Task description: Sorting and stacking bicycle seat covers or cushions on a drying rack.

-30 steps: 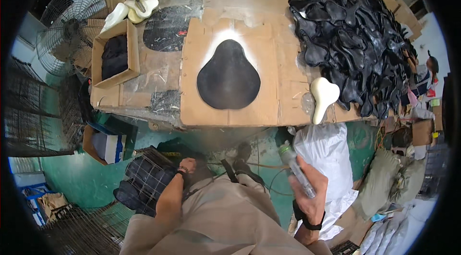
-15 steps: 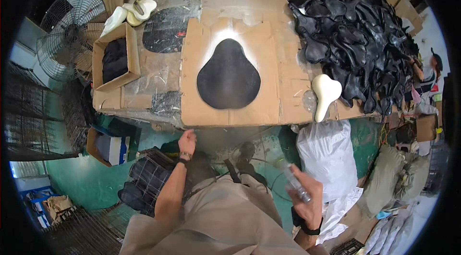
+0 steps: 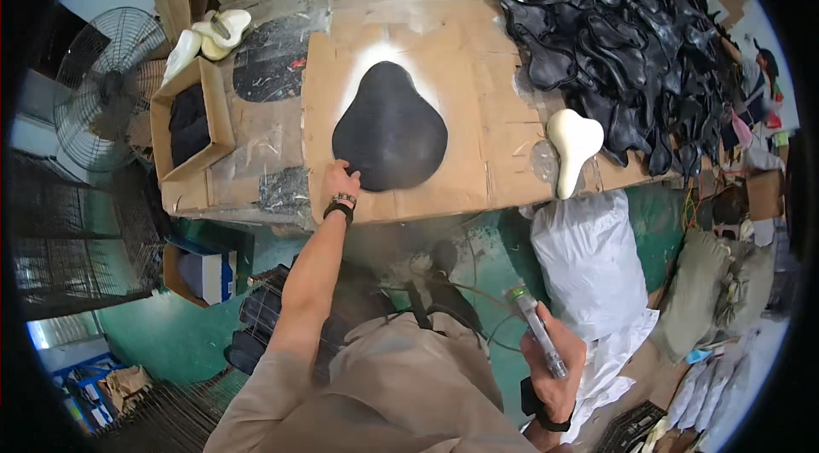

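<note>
On the cardboard-topped table lies a flat black saddle cover (image 3: 391, 129), wide toward me and narrow at the far end. My left hand (image 3: 340, 183) reaches to its near left edge, the fingertips touching the rim, which lies flat. The fingers are bent but apart. Low on the right, beyond the table's front edge, my right hand (image 3: 554, 355) is wrapped round a slim silver spray gun (image 3: 537, 329) with a green tip. A thin hose (image 3: 486, 291) loops near it.
A heap of black saddle covers (image 3: 606, 43) fills the table's far right. A cream saddle-shaped foam (image 3: 573, 146) lies nearer. At left stand a cardboard box (image 3: 223, 124) with black pieces, more cream foams (image 3: 223, 33) and a wire fan (image 3: 111, 86). White sacks (image 3: 589, 274) lean below the table.
My left hand has risen from below the table edge to the saddle cover's near left rim. My right hand stays low with the spray gun. The whole view has shifted slightly.
</note>
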A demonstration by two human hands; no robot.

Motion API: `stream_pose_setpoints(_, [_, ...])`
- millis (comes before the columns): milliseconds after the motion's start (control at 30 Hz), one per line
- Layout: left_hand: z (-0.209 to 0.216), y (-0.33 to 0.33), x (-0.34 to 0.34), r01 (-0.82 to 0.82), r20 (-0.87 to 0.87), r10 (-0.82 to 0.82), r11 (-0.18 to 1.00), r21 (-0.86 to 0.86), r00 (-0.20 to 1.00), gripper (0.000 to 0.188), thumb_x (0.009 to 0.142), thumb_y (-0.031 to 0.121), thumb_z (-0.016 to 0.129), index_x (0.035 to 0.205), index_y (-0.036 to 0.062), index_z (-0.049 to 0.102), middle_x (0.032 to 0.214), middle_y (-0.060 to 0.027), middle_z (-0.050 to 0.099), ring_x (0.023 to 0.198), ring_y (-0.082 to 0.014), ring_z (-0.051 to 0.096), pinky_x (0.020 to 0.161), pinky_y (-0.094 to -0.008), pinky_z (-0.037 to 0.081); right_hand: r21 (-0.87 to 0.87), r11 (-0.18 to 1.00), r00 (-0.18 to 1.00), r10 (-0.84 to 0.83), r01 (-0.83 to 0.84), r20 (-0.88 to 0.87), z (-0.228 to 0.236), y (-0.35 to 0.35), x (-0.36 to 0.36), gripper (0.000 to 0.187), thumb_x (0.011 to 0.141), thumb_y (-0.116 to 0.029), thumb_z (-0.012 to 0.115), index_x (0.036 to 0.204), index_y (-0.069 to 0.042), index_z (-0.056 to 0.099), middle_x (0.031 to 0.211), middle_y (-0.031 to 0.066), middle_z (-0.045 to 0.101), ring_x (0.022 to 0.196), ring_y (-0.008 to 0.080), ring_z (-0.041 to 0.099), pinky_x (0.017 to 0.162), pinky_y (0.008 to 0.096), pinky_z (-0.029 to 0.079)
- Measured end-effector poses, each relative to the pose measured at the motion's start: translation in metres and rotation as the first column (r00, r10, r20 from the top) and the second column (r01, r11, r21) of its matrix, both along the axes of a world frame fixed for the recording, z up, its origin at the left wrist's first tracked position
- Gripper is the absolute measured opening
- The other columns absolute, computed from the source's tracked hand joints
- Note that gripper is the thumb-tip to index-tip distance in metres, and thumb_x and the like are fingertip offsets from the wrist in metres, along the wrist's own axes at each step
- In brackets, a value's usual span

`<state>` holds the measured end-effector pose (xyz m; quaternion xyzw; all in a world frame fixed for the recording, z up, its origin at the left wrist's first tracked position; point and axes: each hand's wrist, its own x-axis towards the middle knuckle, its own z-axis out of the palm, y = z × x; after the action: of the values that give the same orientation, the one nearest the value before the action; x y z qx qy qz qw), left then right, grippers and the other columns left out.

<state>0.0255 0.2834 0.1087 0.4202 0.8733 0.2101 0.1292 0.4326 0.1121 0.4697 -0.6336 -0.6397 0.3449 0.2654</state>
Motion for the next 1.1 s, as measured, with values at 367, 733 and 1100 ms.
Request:
stream_pose_setpoints(367, [-0.029,0.029,-0.012,-0.761,0.988,0.152,0.637,-0.127,-0.037,0.013,0.091,0.009,0.068,0.097,-0.0011,0.062,0.089,-0.0134,0.068,0.089,-0.0298,0.068,0.078,-0.0410,0.059,0.001,1.000,0.992,0.022,-0.022,-0.124,-0.026,0.015,0.015,0.054,0.071,0.008,0.073,0.125,0.004,0.064,0.095,0.0218,0.069,0.083,0.0354,0.068,0.077,0.0342,0.052])
stream_pose_setpoints(733, [0.193,0.146,0.032,-0.777,0.726,-0.625,0.595,0.204,-0.287,0.037,0.073,0.005,0.055,0.108,0.0007,0.064,0.109,-0.0138,0.068,0.103,-0.0349,0.064,0.098,-0.0532,0.048,0.014,0.992,0.987,0.130,-0.129,-0.096,-0.047,0.025,0.013,0.053,0.072,0.004,0.077,0.124,0.006,0.063,0.098,0.0244,0.068,0.086,0.0407,0.067,0.077,0.0387,0.053])
stream_pose_setpoints(1100, [0.291,-0.078,-0.047,-0.956,0.710,-0.703,0.183,0.229,0.036,0.055,0.070,0.011,0.053,0.122,-0.0040,0.060,0.126,-0.0182,0.063,0.116,-0.0385,0.061,0.106,-0.0547,0.046,-0.059,0.886,0.886,0.453,-0.459,-0.100,-0.043,0.040,-0.050,0.043,0.079,0.001,0.067,0.121,0.006,0.065,0.085,0.0176,0.067,0.075,0.0237,0.066,0.073,0.0323,0.051])
